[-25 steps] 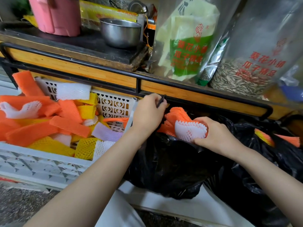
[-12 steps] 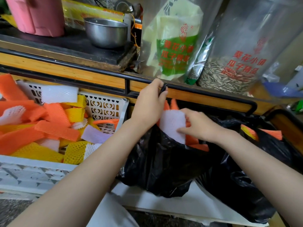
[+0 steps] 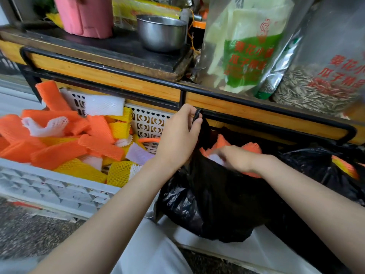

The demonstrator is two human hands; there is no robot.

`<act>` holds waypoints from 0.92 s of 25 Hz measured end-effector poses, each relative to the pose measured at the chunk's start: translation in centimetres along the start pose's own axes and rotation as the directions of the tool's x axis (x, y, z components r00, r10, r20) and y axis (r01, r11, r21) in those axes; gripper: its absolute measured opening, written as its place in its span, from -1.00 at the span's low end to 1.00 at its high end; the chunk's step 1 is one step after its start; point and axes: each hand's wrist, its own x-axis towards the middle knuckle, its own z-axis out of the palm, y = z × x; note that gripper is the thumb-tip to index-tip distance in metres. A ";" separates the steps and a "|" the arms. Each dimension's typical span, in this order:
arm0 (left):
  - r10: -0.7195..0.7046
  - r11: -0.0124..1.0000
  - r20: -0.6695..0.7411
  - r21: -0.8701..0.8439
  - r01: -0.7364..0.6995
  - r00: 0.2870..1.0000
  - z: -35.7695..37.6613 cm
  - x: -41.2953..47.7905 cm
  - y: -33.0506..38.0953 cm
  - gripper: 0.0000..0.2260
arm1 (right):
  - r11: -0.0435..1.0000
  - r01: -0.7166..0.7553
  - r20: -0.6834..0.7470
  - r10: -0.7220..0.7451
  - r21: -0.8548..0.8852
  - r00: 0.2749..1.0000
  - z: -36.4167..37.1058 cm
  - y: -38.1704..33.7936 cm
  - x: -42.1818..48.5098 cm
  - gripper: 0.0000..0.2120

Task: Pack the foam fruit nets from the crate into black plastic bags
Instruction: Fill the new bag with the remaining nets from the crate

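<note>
Crate (image 3: 59,191) at left heaped with orange, yellow and white foam nets (image 3: 59,151), left hand (image 3: 177,139) pinching the raised rim of black bag (image 3: 217,204), right hand (image 3: 235,157) in its mouth over packed nets (image 3: 253,148), blurred, grip impossible to tell, second bag (image 3: 316,165) at right.

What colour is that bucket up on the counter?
Pink. The bucket shows at the top left of the head view.

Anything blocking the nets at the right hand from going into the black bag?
Nothing visible. The left hand pinches up the handle of the black bag, so its mouth is open. The right hand is in the mouth, on a white net and orange nets. Its grip is blurred.
</note>
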 end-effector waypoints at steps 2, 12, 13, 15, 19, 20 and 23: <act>0.004 1.000 0.016 0.008 -0.004 1.000 -0.1 -0.3 -0.3 -0.94 | 0.998 -0.052 -0.015 0.052 -0.031 0.999 0.6 0.5 0.4 -0.53; 0.027 0.999 0.083 -0.020 -0.025 0.996 -1.8 -0.3 -1.5 -0.88 | 0.991 0.028 -0.413 0.030 0.133 0.910 -4.0 -4.0 -3.0 -0.58; 0.047 0.999 0.106 -0.016 -0.045 0.993 -2.3 -0.5 -1.6 -0.86 | 0.987 0.088 -0.557 0.001 0.132 0.831 -4.6 -5.2 -3.4 -0.64; 0.083 0.996 0.146 0.022 -0.087 0.986 -3.6 -0.9 -2.4 -0.86 | 0.966 0.220 -0.759 -0.044 0.133 0.650 -5.8 -8.6 -3.8 -0.76; 0.110 0.942 0.145 0.299 -0.150 0.983 -8.0 -1.0 -7.7 -0.83 | 0.910 0.406 -0.830 -0.164 0.081 0.534 -6.1 -15.6 -1.2 -0.84; 0.080 0.924 0.136 0.361 -0.124 0.988 -9.4 -0.7 -9.8 -0.81 | 0.900 0.429 -0.811 -0.192 0.079 0.552 -5.5 -17.0 0.1 -0.83; -0.064 0.879 0.061 0.476 0.028 0.996 -13.3 0.0 -16.1 -0.78 | 0.895 0.432 -0.683 -0.246 0.113 0.688 -2.4 -19.6 5.7 -0.76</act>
